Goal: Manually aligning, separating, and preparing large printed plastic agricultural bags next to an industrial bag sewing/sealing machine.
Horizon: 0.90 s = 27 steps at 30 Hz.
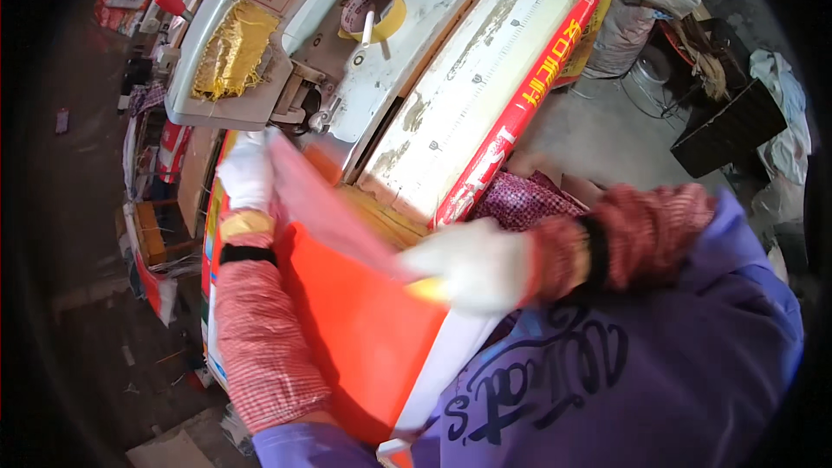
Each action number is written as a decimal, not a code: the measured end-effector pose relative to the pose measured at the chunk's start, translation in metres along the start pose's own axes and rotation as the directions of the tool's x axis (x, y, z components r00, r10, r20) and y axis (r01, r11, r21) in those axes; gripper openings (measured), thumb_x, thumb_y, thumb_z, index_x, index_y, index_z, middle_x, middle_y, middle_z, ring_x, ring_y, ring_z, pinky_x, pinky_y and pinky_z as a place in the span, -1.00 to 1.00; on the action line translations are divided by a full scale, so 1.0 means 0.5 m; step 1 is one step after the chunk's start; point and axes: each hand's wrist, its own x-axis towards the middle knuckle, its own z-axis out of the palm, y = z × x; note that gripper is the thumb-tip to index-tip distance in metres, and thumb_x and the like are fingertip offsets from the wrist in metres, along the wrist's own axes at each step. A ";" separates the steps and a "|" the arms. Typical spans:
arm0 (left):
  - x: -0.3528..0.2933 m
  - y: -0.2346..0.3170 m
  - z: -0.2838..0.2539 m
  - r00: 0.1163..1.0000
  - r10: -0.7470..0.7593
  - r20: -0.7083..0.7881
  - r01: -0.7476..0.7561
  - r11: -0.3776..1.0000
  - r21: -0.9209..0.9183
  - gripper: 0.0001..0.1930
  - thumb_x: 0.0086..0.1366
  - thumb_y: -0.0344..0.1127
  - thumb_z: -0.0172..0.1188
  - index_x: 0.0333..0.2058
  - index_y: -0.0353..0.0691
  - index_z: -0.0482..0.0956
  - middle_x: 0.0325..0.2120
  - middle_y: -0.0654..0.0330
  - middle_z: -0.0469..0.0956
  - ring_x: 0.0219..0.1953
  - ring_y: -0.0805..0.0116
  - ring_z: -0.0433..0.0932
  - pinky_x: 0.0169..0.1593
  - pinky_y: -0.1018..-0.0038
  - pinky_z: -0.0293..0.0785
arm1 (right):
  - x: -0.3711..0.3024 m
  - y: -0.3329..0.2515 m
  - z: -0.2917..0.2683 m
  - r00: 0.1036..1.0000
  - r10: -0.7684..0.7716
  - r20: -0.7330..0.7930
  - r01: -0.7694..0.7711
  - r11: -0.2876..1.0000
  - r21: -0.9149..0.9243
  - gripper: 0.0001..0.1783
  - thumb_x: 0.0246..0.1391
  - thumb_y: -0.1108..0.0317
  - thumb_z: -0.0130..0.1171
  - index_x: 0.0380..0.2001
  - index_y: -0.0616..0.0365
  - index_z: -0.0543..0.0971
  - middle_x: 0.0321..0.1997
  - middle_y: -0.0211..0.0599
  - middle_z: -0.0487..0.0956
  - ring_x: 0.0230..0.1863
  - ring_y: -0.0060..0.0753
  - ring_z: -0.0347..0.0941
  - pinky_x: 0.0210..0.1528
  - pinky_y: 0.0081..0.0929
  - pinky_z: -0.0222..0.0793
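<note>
Both my hands wear white gloves. My left hand (246, 173) is closed on the upper edge of a bright red sheet (360, 321), just below the head of a sewing machine (192, 91). My right hand (475, 265), smeared by motion, grips the sheet's other end in front of my body. Between the two hands runs a paler, pinkish raised fold of the sheet, also blurred. Something yellow shows at the right fingertips, too blurred to name. The sheet's lower part hangs over my lap, with a white border along its right side. The machine's needle area is partly hidden.
A frayed yellow cloth (236, 50) covers part of the machine head. On the machine bed lies a yellow tape roll (390, 19). Beside it is a worn white board (464, 61) with ruler marks, edged by a red printed strip (529, 91). A dark crate (728, 126) stands at right.
</note>
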 end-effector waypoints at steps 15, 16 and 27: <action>0.025 0.009 0.050 0.920 0.174 -0.351 -0.320 0.851 -0.417 -0.91 -0.01 -0.44 0.05 -0.49 -0.08 0.46 -0.49 0.14 0.46 -0.46 0.12 0.48 -0.46 0.29 0.41 | -0.092 0.084 -0.002 0.868 0.490 -0.087 -0.119 0.374 0.920 -0.69 0.01 0.40 0.07 -0.12 0.07 0.50 -0.41 -0.35 0.57 -0.39 -0.54 0.46 -0.34 -0.59 0.36; 0.027 0.010 0.048 0.918 0.186 -0.350 -0.336 0.833 -0.440 -0.93 -0.01 -0.42 0.04 -0.51 -0.09 0.46 -0.50 0.13 0.46 -0.45 0.09 0.47 -0.44 0.27 0.41 | -0.097 0.064 -0.015 0.863 0.433 -0.260 -0.206 0.771 0.602 -0.66 0.00 0.39 0.07 -0.09 0.02 0.48 -0.43 -0.27 0.56 -0.42 -0.44 0.47 -0.37 -0.56 0.37; -0.019 -0.013 -0.037 0.972 0.230 0.040 -0.142 0.719 -0.680 -0.80 0.15 -0.27 -0.01 -0.26 -0.01 0.54 -0.41 0.05 0.49 -0.31 0.04 0.47 -0.19 0.27 0.40 | -0.106 0.008 -0.059 0.919 0.359 -0.163 -0.393 0.855 -0.339 -0.63 0.08 0.14 -0.02 -0.01 -0.16 0.41 -0.44 -0.17 0.53 -0.43 -0.16 0.48 -0.36 -0.41 0.36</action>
